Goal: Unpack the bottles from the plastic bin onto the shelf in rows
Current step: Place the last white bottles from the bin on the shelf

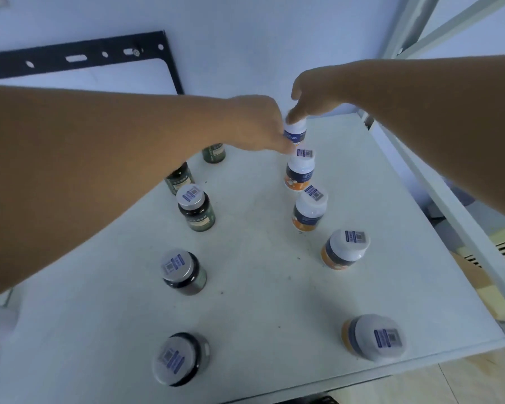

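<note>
Head view shows us both hands meeting on one white bottle (295, 130) at the far end of the shelf (260, 287). Our right hand (312, 91) pinches its cap from above with the fingertips pressed together on it, while our left hand (257, 126) closes its fingers against the bottle's side; we judge this two-handed grip is meant to square the bottle with the white-capped row (309, 208) that runs back toward us on the right. That bottle stands just behind the next one in its row, nearly touching. On the left, a row of dark green bottles (197, 211) runs parallel, well apart from the white ones, partly hidden under our left forearm. Both arms reach out long and nearly straight, wrists bent down, the forearms converging over the shelf. We cannot see the plastic bin anywhere, so how many bottles remain is unknown.
</note>
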### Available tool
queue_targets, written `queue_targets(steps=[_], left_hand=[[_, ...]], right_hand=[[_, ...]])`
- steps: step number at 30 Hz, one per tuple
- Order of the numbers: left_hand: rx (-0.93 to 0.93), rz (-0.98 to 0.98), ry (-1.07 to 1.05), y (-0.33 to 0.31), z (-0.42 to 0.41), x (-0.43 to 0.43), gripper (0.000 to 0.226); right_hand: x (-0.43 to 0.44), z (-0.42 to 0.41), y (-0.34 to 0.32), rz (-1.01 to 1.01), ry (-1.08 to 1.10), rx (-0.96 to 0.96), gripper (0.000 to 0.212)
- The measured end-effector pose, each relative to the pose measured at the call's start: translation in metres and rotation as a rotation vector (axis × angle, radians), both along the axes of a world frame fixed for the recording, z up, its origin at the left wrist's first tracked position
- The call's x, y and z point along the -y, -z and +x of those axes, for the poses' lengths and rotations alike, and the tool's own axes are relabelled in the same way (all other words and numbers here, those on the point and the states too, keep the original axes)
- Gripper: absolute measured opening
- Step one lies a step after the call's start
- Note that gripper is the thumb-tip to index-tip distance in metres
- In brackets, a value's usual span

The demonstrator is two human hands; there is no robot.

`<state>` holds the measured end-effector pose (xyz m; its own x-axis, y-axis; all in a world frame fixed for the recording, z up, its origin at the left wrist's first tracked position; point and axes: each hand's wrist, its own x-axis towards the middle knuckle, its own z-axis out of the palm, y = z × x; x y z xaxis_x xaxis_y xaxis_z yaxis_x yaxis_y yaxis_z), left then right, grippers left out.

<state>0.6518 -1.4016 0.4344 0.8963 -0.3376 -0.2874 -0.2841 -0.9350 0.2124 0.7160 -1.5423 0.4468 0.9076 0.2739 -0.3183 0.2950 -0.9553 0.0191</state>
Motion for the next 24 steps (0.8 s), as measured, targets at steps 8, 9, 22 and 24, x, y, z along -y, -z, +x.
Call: queue_targets(steps=[8, 9, 22, 24], left_hand=[[0.118, 0.017, -0.001, -0.030, -0.039, -0.083, 0.059], [0.141, 0.015, 0.007, -0.033, -0.048, -0.094, 0.058], [0.211, -0.090, 0.068, -0.071, -0.239, -0.262, 0.032], [0.221, -0.105, 0.037, -0.078, -0.270, -0.286, 0.032]], right_hand=[[-0.004, -0.069, -0.040, 0.013, 0.108, 0.073, 0.071], [-0.008, -0.084, -0.044, 0.009, 0.118, 0.092, 0.070], [-0.150, -0.296, -0.086, 0.037, 0.094, 0.157, 0.068], [-0.168, -0.321, -0.088, 0.033, 0.079, 0.156, 0.065]])
